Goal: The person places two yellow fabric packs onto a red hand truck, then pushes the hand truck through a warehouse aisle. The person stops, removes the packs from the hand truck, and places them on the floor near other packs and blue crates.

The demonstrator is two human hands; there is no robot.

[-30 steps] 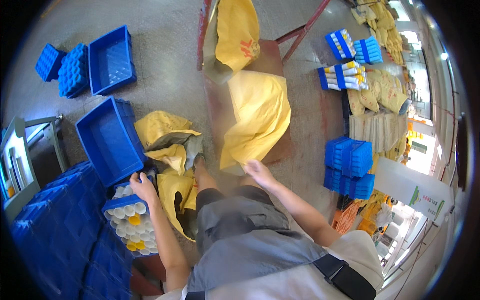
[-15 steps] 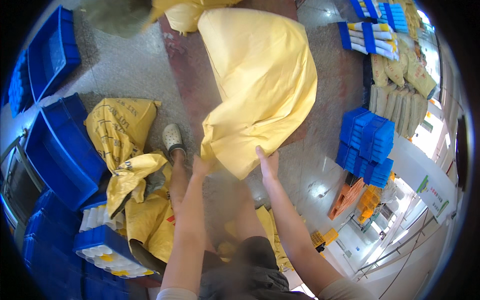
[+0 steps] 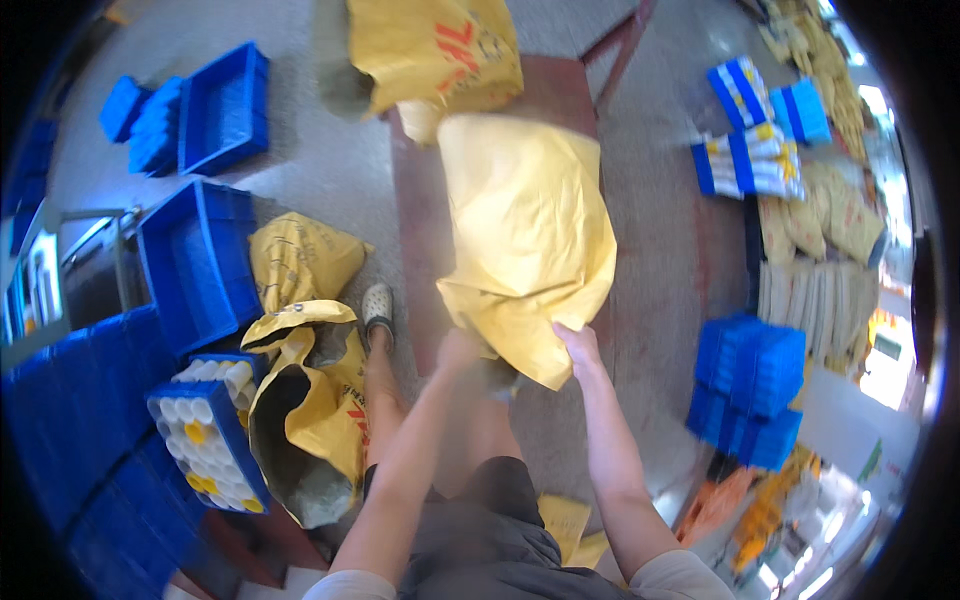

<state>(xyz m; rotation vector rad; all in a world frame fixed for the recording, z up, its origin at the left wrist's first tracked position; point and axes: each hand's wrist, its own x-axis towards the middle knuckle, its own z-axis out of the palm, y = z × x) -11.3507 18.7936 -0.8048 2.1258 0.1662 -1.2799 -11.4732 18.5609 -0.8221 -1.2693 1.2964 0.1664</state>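
A large yellow woven sack (image 3: 530,210) is stretched out in front of me, its far end over a dark red bench top (image 3: 425,250). My right hand (image 3: 578,348) is closed on the sack's near right edge, thumb on top. My left hand (image 3: 462,350), blurred by motion, is closed at its near left corner; the fingers are partly hidden. Beyond it is another yellow sack with red print (image 3: 440,50), partly cut off by the frame. To my left, an open-mouthed yellow sack (image 3: 330,390) stands by my leg, with clear plastic showing at its lower end.
A tied yellow sack (image 3: 305,260) sits on the floor at left. Nearby are blue crates (image 3: 205,265) and a bundle of white tubes (image 3: 205,430). On the right are blue bundles (image 3: 750,370), white-and-blue bundles (image 3: 750,165) and stacked pale sacks (image 3: 820,300).
My view has shifted, so the surroundings appear moved. Both hands still hold the sack, which looks shorter and more bunched near its near edge. The open-mouthed sack at left shows more fully.
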